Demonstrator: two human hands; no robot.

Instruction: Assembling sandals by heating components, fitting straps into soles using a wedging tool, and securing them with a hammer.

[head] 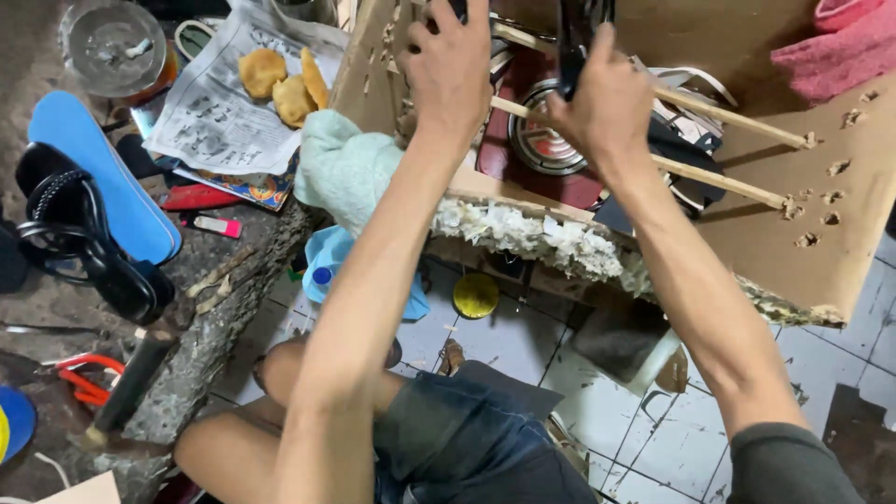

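Both my arms reach up into an open cardboard box (821,252) pierced by thin wooden sticks (728,114). My left hand (450,65) grips the top of something dark at the box's upper edge; what it is stays hidden. My right hand (602,98) is closed around a black handle-like object (571,47) above a red item with a round silver part (541,145). The box's lower edge (532,233) is frayed and ragged white.
A newspaper (219,103) with fried snacks (280,79) lies at upper left beside a pale green cloth (341,168). A blue insole (103,173), black sandal (79,233), red-handled pliers (84,378), a lidded jar (114,47) and a yellow disc (476,294) lie around. White tiles (653,448) below.
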